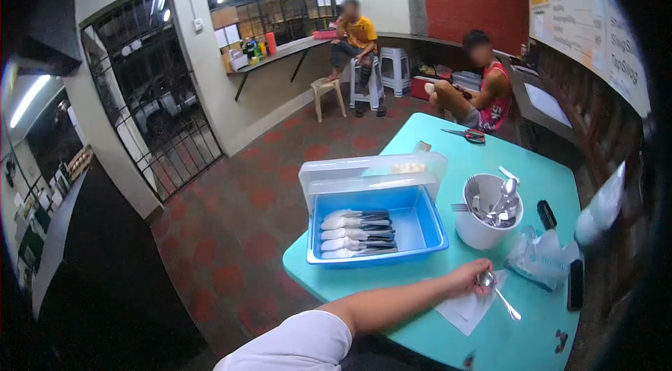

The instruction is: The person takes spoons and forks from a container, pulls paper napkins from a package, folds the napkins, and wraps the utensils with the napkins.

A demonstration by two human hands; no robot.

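Reaching in from the lower left in a white sleeve, my left hand (470, 278) is closed on a metal spoon (505, 305). The spoon's bowl is by my fingers and its handle slants down to the right. Under the hand lies a white paper napkin (470, 311), partly covered by it. Just beyond stands a white bucket (483, 236) of loose forks and spoons (502, 206). To the left, a blue bin (423, 220) with its clear lid (374, 171) raised holds several dark-handled utensils wrapped in white paper (353, 234). My right hand is out of view.
On the turquoise table (427, 332) are red-handled scissors (472, 136), a plastic bag (542, 259), a black phone-like slab (575, 285) and a black oblong item (546, 215). One person (493, 94) sits behind the table, another (358, 38) on a stool by the wall counter.
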